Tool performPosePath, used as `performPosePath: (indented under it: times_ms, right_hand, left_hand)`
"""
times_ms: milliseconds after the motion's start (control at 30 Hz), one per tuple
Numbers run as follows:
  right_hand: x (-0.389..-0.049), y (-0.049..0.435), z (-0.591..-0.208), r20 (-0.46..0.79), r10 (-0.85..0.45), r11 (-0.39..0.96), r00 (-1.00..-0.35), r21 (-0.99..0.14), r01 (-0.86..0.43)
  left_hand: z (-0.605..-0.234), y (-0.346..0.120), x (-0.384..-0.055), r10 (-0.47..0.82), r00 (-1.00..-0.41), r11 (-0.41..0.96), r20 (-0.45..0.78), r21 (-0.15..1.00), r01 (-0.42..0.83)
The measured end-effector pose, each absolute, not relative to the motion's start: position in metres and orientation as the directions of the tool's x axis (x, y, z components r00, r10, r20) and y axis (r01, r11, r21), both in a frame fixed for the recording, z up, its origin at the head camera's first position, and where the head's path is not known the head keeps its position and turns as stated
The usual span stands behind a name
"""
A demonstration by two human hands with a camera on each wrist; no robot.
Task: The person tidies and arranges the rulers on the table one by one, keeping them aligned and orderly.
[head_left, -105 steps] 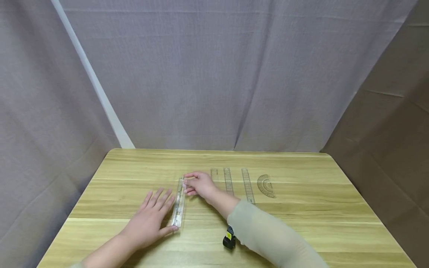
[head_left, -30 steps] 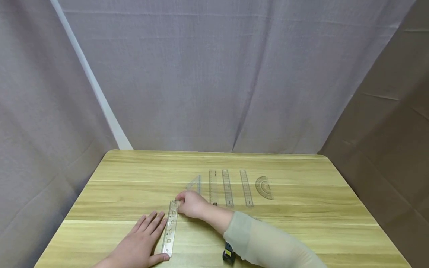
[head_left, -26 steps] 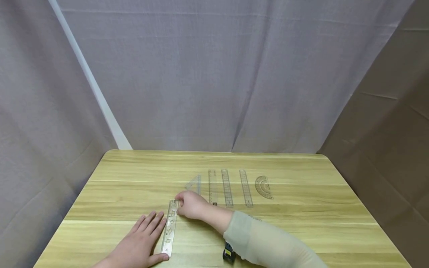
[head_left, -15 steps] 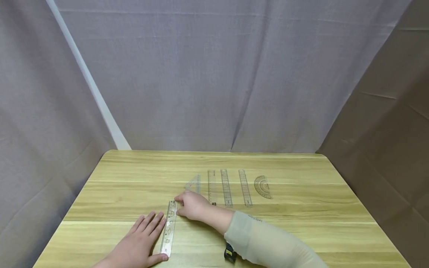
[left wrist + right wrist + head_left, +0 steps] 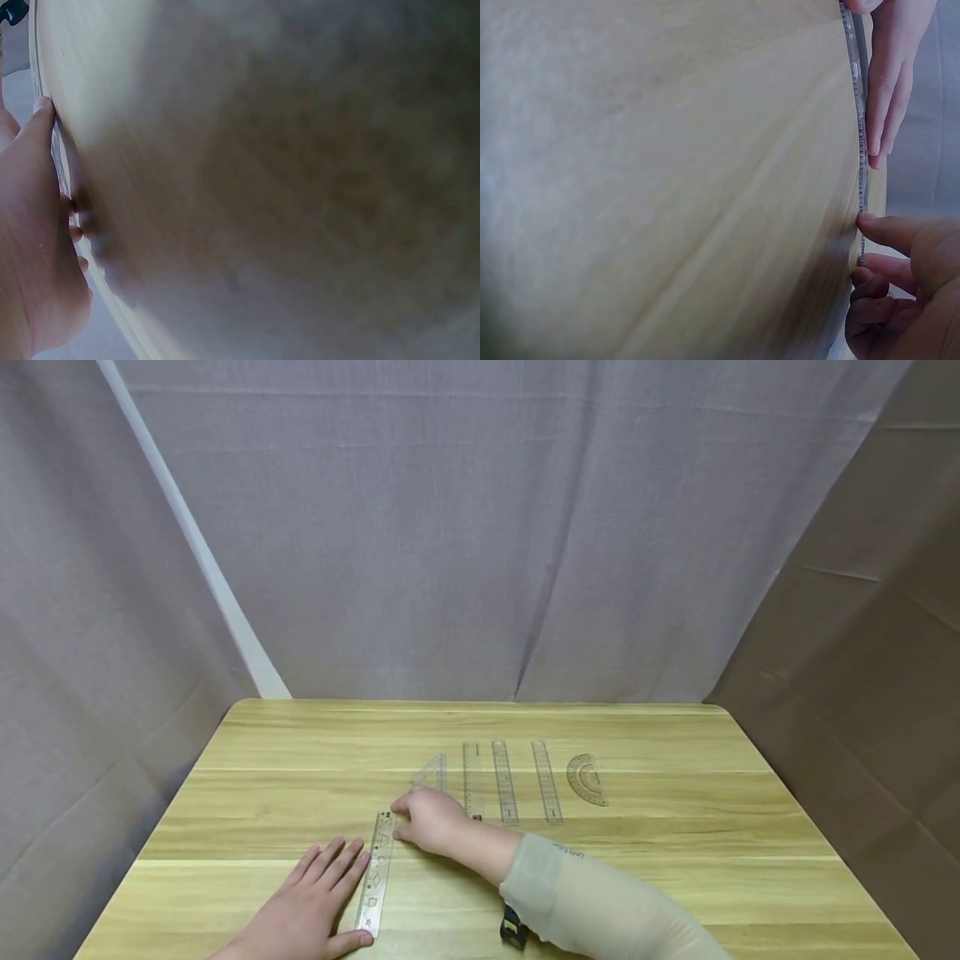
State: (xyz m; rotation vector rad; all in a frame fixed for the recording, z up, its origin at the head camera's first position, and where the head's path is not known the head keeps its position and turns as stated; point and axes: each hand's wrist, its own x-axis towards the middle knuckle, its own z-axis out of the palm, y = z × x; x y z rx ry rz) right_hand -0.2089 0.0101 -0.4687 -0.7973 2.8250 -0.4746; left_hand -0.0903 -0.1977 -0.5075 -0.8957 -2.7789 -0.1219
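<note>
With 12 o'clock pointing away from the person, a clear plastic ruler (image 5: 377, 874) with cut-out shapes lies flat on the wooden table (image 5: 262, 793), its far end leaning slightly toward 1 o'clock.

The left hand (image 5: 309, 897) rests at the ruler's 8 o'clock, palm down with fingers straight. The forefinger lies along the ruler's long edge, and the thumb tip touches its near end. The right hand (image 5: 435, 820) sits between 1 and 2 o'clock from the ruler's middle, thumb and forefinger gripping the far right corner. The right wrist view shows its other fingers curled in.

Straight out at 12 from the right hand is a set square (image 5: 442, 768), its lower part hidden by that hand. From there a row runs toward 3 o'clock: a wide ruler (image 5: 473, 777), a narrow ruler (image 5: 505, 782), another narrow one (image 5: 547, 782) and a protractor (image 5: 576, 779), its curved side facing 9 o'clock. All lie apart.

Between 3 and 4 o'clock from the held ruler, a black tape measure (image 5: 513, 931) with a yellow label is partly covered by the pale sleeve (image 5: 600, 889) on the right arm. Grey curtains (image 5: 412, 543) hang beyond the table's far edge.
</note>
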Motion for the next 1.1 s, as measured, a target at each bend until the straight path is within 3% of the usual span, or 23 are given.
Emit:
performPosePath:
  times_ms: [900, 1100]
  right_hand:
    - [-0.2077, 0.0099, -0.4675, -0.065, -0.539, 0.806, -0.84, -0.332, -0.491]
    - [-0.2051, 0.0115, -0.4686, -0.055, -0.526, 0.801, -0.849, -0.368, -0.473]
  left_hand:
    - [-0.5061, -0.1978, -0.0903, 0.565, -0.794, 0.812, 0.225, 0.017, 0.583]
    - [-0.5064, -0.1985, -0.0892, 0.531, -0.817, 0.831, 0.226, 0.048, 0.554]
